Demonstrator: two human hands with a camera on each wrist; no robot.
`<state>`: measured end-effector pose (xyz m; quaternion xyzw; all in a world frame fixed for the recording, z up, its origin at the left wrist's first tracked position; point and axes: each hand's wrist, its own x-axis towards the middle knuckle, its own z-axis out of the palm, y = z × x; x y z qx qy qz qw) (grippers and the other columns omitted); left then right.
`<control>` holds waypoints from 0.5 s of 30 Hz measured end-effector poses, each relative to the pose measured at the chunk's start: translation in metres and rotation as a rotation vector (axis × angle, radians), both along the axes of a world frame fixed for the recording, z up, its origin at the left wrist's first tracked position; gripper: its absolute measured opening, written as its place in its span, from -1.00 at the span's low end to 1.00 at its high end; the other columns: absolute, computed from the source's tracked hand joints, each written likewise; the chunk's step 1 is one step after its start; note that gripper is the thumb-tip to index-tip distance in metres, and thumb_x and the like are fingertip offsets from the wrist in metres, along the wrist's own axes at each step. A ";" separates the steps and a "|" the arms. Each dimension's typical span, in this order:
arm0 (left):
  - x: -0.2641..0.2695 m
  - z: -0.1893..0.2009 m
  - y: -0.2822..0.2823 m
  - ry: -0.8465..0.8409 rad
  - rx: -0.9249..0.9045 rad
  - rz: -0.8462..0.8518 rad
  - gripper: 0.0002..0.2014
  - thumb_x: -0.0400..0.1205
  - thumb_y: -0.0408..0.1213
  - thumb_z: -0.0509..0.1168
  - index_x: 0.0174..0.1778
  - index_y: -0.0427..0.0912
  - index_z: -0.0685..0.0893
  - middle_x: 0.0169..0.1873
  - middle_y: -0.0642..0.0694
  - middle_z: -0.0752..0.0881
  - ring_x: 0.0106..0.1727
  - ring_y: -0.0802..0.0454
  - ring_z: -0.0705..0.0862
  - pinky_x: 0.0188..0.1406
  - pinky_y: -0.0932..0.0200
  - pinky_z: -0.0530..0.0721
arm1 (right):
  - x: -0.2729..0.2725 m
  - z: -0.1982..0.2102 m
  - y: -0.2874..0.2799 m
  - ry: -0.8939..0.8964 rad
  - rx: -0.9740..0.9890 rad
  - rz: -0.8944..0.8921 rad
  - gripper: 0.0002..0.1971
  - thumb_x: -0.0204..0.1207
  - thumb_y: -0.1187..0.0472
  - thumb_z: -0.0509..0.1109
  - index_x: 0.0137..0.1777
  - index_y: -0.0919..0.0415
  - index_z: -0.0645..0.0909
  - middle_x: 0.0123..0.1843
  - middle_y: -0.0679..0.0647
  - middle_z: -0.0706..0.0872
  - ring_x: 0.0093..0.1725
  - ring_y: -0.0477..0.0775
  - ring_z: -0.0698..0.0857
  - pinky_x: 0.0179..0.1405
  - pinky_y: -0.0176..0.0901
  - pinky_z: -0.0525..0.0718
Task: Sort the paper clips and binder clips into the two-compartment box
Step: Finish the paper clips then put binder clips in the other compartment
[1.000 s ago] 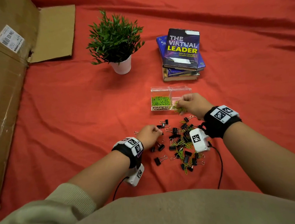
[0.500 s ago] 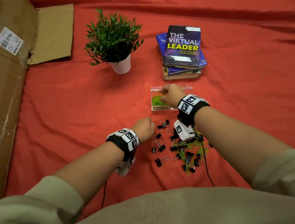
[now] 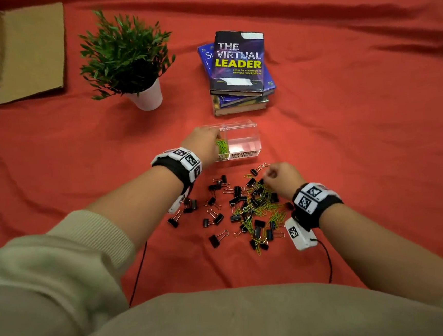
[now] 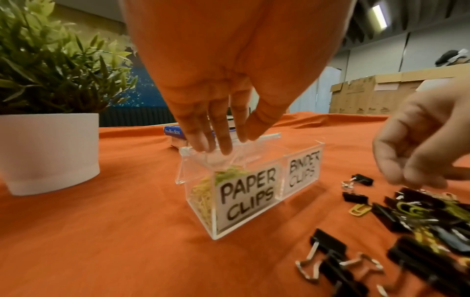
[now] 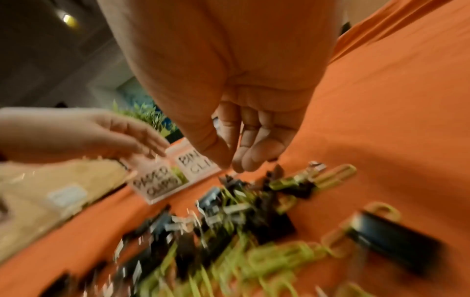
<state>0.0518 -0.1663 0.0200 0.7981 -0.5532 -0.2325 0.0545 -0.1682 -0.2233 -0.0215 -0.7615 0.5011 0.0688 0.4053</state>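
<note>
A clear two-compartment box (image 3: 244,154) stands on the red cloth, labelled PAPER CLIPS (image 4: 248,194) and BINDER CLIPS. Green paper clips (image 3: 222,147) fill part of its left compartment; the right one looks bare. My left hand (image 3: 216,139) reaches over the left compartment with straight fingers (image 4: 225,143) at the rim and nothing in them. A mixed pile of black binder clips and green paper clips (image 3: 256,207) lies in front of the box. My right hand (image 3: 268,175) hovers just over the pile's far edge. Its fingers (image 5: 250,158) are loosely bent toward the thumb, with nothing visible between them.
A potted plant (image 3: 130,58) stands behind the box to the left, a stack of books (image 3: 238,67) right behind it. Flattened cardboard (image 3: 30,50) lies far left. The box lid (image 4: 267,138) stands open at the back. Loose binder clips (image 3: 217,238) are scattered left of the pile.
My right hand left the paper-clip compartment and came back down to the pile. My left hand rose from beside the pile to the box's left compartment, and its fingers straightened.
</note>
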 end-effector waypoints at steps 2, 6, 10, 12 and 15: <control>-0.012 -0.004 0.008 -0.053 -0.105 -0.016 -0.71 0.56 -0.35 0.21 0.20 -0.15 0.62 0.22 -0.15 0.65 0.32 -0.14 0.52 0.35 -0.06 0.50 | -0.007 -0.011 0.009 0.053 -0.053 0.061 -0.92 0.53 0.32 0.31 -0.11 0.22 0.65 -0.15 0.06 0.70 -0.22 0.02 0.66 -0.32 -0.26 0.64; -0.052 -0.023 0.028 -0.007 -0.117 -0.085 -0.84 0.61 -0.27 0.23 0.05 -0.14 0.65 0.06 -0.08 0.65 0.19 -0.05 0.55 0.17 0.07 0.55 | -0.014 -0.016 0.014 0.096 -0.063 0.118 -0.92 0.49 0.32 0.35 -0.18 0.15 0.63 -0.20 0.02 0.69 -0.18 0.04 0.69 -0.06 -0.05 0.75; -0.078 -0.048 0.042 0.057 0.031 -0.117 -0.74 0.64 -0.15 0.27 0.21 -0.12 0.62 0.14 -0.09 0.62 0.27 -0.07 0.52 0.26 0.02 0.56 | -0.011 -0.011 0.008 0.069 -0.138 0.155 -0.90 0.47 0.32 0.35 -0.11 0.10 0.60 -0.13 0.04 0.66 -0.17 0.05 0.67 -0.12 -0.08 0.73; -0.079 -0.054 0.046 0.053 0.072 -0.111 -0.71 0.64 -0.13 0.26 0.22 -0.18 0.62 0.16 -0.16 0.62 0.30 -0.14 0.52 0.31 -0.02 0.53 | -0.008 -0.012 0.007 0.052 -0.183 0.215 -0.84 0.48 0.24 0.39 0.05 0.09 0.63 0.03 0.04 0.61 -0.02 0.02 0.62 0.04 -0.07 0.69; -0.072 -0.056 0.052 0.016 0.075 -0.076 -0.75 0.62 -0.17 0.26 0.13 -0.23 0.62 0.11 -0.19 0.62 0.25 -0.16 0.54 0.27 -0.04 0.55 | -0.006 -0.015 0.006 0.079 -0.218 0.282 -0.79 0.49 0.15 0.41 0.11 0.13 0.64 0.15 0.08 0.55 0.15 0.09 0.56 0.22 0.03 0.63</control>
